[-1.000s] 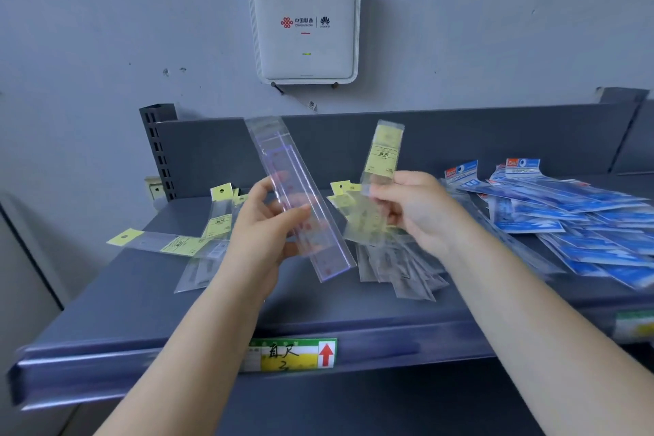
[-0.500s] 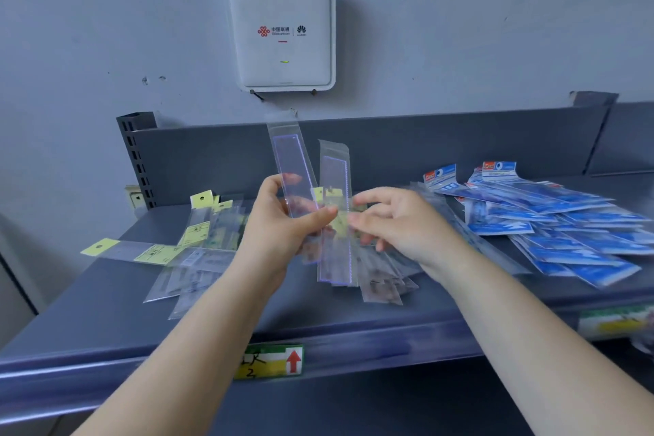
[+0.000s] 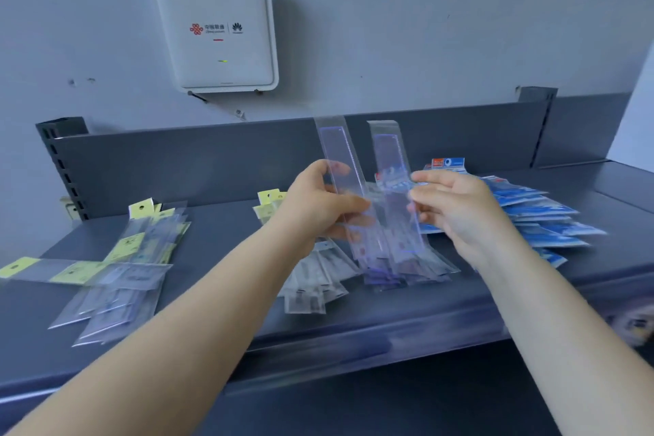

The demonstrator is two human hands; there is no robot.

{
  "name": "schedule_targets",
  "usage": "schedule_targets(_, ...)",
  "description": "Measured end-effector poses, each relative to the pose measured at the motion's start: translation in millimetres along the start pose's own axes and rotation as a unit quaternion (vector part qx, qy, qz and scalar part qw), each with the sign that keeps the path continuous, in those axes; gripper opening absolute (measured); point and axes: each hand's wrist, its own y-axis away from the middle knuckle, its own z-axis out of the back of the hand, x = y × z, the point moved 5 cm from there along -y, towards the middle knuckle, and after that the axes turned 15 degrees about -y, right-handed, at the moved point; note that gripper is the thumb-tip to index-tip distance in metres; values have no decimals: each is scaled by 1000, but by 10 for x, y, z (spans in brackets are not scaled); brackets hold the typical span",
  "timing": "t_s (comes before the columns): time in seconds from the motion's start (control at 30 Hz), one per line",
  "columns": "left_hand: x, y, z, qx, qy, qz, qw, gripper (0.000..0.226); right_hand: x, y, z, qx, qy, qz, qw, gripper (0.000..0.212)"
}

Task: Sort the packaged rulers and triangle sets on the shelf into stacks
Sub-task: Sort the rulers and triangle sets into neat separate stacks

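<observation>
Two clear-sleeved rulers stand nearly upright above the grey shelf (image 3: pixel 219 234), one in each hand. The left hand (image 3: pixel 318 203) grips the left ruler (image 3: pixel 345 180) with the thumb across its front and the fingers curled behind it; this ruler leans a little to the left at its top. Just right of it, the right ruler (image 3: pixel 396 188) is pinched at its right edge by the right hand (image 3: pixel 456 205), whose fingertips meet the sleeve about halfway up (motion blur hides exactly which fingers press it). The two rulers sit close together, their lower ends nearly meeting, though I cannot tell if they touch.

Below the left ruler, on the shelf, lies a loose pile of clear ruler packets (image 3: pixel 407 269), and just left of that a second clear pile (image 3: pixel 311 283) with yellow tags (image 3: pixel 269 202) at its far end. Well to the left of the left ruler is a spread of yellow-labelled packets (image 3: pixel 116 269), one lying crosswise toward the shelf's left edge. To the right of the right hand fans a heap of blue packets (image 3: pixel 541 219). On the wall above the shelf hangs a white router box (image 3: pixel 216 28).
</observation>
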Motion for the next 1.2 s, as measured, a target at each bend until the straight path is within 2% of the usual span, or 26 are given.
schedule_targets(0.17, 73, -207, -223, 24, -115, 53, 992, 54, 91, -109, 303, -28, 2, 9, 1000, 22)
schedule_targets(0.23, 104, -256, -265, 33, -209, 72, 975, 46, 71, -130, 317, -19, 32, 5, 999, 21)
schedule_targets(0.3, 98, -274, -189, -1, -305, 73, 950, 33, 23, -153, 274, -2, 71, 0, 997, 21)
schedule_targets(0.33, 90, -269, -124, -19, -325, 67, 943, 34, -12, -162, 239, 4, 97, -5, 995, 22)
schedule_targets(0.4, 108, -253, 14, -37, -338, 45, 940, 51, -79, -178, 171, 14, 195, 1, 981, 25)
schedule_targets(0.5, 151, -85, 300, -65, -361, -3, 930, 48, -89, -162, 29, 8, 370, 90, 925, 26)
schedule_targets(0.6, 248, 150, 689, -94, -379, -18, 920, 42, -31, -45, -296, 40, 345, 181, 920, 22)
schedule_targets(0.67, 339, 322, 1004, -122, -404, -14, 906, 41, -53, 77, -637, 87, 308, 199, 926, 21)
schedule_targets(0.77, 527, 586, 1531, -174, -453, 13, 875, 41, -263, 298, -1255, 188, 293, 166, 923, 20)
schedule_targets(0.83, 693, 766, 1867, -186, -477, 46, 858, 41, -454, 458, -1651, 252, 316, 136, 904, 19)
schedule_targets(0.93, 984, 983, 2307, -163, -536, 120, 820, 47, -670, 602, -2123, 307, 382, 101, 866, 22)
schedule_targets(1.0, 1153, 1076, 2530, -139, -562, 167, 798, 52, -786, 639, -2366, 334, 397, 62, 853, 26)
schedule_targets(1.07, 1283, 1112, 2665, -110, -567, 190, 794, 54, -899, 653, -2547, 350, 422, 23, 836, 38)
schedule_targets(1.13, 1373, 1094, 2701, -72, -556, 178, 809, 55, -1023, 671, -2664, 366, 469, -5, 804, 53)
schedule_targets(1.2, 1404, 1044, 2685, -40, -536, 146, 830, 54, -1100, 701, -2712, 362, 499, -23, 787, 52)
